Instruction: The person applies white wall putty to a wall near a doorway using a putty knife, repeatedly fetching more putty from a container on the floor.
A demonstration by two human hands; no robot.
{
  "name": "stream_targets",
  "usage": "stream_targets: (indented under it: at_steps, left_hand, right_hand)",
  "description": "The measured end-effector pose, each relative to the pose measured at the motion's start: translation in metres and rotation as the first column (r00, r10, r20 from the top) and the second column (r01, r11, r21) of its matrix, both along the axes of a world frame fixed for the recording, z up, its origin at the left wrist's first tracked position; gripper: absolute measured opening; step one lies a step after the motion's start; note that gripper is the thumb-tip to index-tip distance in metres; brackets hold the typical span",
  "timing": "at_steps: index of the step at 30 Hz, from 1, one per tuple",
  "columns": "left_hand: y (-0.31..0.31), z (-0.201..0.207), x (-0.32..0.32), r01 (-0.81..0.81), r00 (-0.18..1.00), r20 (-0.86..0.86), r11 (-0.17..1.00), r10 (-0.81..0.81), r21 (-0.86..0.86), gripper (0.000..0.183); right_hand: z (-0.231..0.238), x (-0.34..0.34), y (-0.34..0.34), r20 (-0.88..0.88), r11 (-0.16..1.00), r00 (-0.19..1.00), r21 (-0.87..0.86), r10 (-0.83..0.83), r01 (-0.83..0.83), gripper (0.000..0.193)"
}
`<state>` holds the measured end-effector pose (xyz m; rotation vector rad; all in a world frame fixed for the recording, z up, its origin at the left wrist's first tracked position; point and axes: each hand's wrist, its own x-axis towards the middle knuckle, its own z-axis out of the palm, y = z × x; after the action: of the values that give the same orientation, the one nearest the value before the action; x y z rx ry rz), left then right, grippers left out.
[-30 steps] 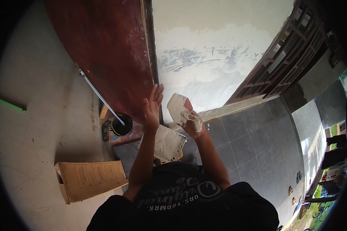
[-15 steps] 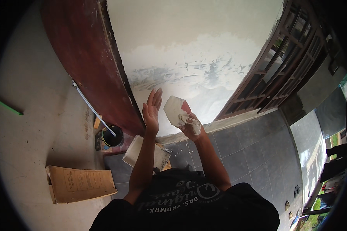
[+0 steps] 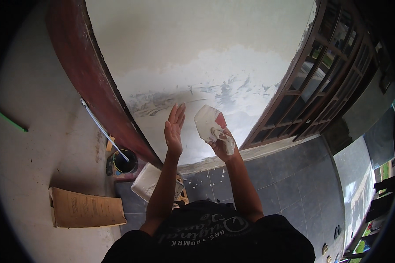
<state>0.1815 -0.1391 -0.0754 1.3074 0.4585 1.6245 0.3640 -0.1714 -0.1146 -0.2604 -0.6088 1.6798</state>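
My right hand (image 3: 229,143) grips a flat, angular putty scraper (image 3: 205,122) coated in whitish paste, with a red patch showing at one edge. A thick lump of the paste lies over the fingers of that hand. To its left, my left hand (image 3: 174,133) is raised with fingers stretched out and holds nothing. Both hands are in front of a wall (image 3: 193,83) that has fresh white filler over grey streaks. Whether either hand touches the wall, I cannot tell.
By my left forearm is a white paste-smeared tub (image 3: 145,179). Further left are a black bucket (image 3: 126,163) with a pale pole (image 3: 102,126) in it and a cardboard box (image 3: 87,208). A brown-framed window (image 3: 289,98) borders the wall at right. White drops spot the tiled floor (image 3: 267,168).
My right hand and the scraper have shifted slightly right in the view. My left hand stays open in nearly the same place. The wall and surroundings have shifted as the view turned a little.
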Motion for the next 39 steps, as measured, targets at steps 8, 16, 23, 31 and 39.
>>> stream_targets:
  at_steps: [8, 16, 23, 31, 39]
  left_hand:
    - [0.033, 0.043, -0.005, -0.261, 0.945, -0.117, 0.919, 0.306, 0.296, 0.070]
    - [0.093, 0.089, -0.023, -0.392, 0.559, -0.153, 0.422, 0.815, 0.818, 0.067]
    - [0.137, 0.074, -0.032, -0.325, 0.345, -0.152, 0.270, 0.926, 0.906, 0.064]
    - [0.142, 0.069, -0.031, -0.322, 0.292, -0.094, 0.190, 0.952, 0.928, 0.061]
    - [0.142, 0.070, -0.035, -0.301, 0.293, -0.090, 0.181, 0.952, 0.936, 0.060]
  right_hand:
    - [0.080, 0.003, 0.032, 0.134, 0.859, 0.893, 0.368, -0.429, 0.357, 0.037]
    - [0.147, -0.016, 0.085, -0.045, -0.100, -0.355, 0.985, -0.934, 0.138, 0.063]
    - [0.151, -0.010, 0.123, -0.275, -0.117, -0.484, 0.936, -0.831, -0.331, 0.065]
    - [0.120, 0.002, 0.135, -0.288, -0.013, -0.495, 0.873, -0.820, -0.487, 0.058]
    - [0.090, -0.001, 0.107, -0.124, 0.035, -0.460, 0.946, -0.879, -0.323, 0.076]
